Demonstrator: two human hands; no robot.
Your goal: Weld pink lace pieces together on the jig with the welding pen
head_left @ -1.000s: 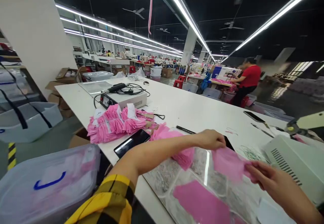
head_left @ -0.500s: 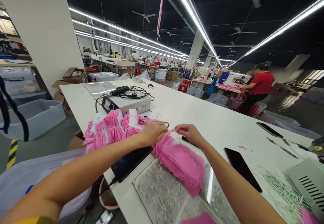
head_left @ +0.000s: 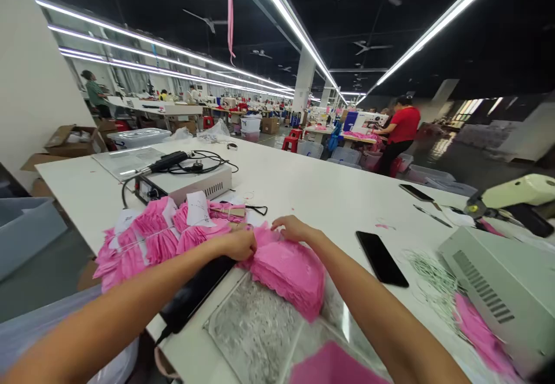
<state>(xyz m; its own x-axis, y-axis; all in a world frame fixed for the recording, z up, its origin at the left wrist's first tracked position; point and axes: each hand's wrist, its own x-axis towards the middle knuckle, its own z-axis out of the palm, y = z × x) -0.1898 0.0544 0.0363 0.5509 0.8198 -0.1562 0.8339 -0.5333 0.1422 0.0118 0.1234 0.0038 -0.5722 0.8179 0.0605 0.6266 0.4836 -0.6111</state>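
My left hand (head_left: 240, 244) and my right hand (head_left: 293, 228) both rest on the far end of a thick stack of pink fabric pieces (head_left: 288, 271). The left hand's fingers are curled against the stack's left corner. The right hand's fingers are bent down over its top edge. The stack lies on a clear plate (head_left: 260, 332) on the white table (head_left: 329, 193). Left of my hands lie tied bundles of pink pieces (head_left: 151, 236) with white tags.
A black phone (head_left: 380, 250) lies right of my right arm, a dark tablet (head_left: 195, 292) under my left arm. A grey control box (head_left: 182, 183) with cables sits behind the bundles, a white machine (head_left: 498, 280) at right. A person in red (head_left: 399, 132) works far off.
A second ago my hands held a single pink piece to the right. They then moved left to the stack, and now both press on its far end.
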